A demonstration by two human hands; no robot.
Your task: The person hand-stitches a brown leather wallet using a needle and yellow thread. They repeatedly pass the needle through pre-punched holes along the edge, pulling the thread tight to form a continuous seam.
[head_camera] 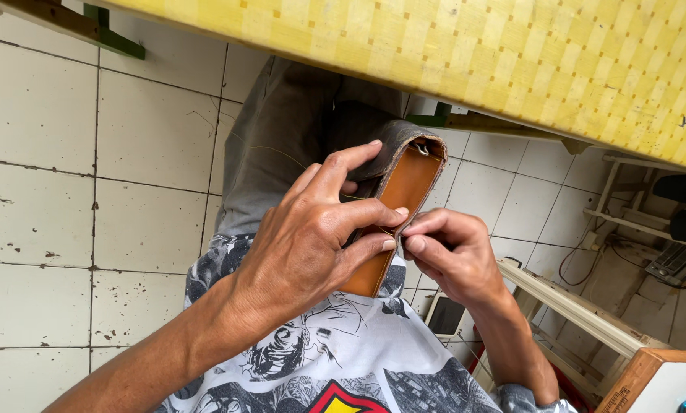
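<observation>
the left hand (312,229) wraps a tan leather strap (396,206), thumb and fingers clamped around it. the right hand (450,252) pinches the strap's edge, its fingertips touching the left fingertips. a thin thread (282,153) trails away above the left fingers, over grey trousers (282,138).
</observation>
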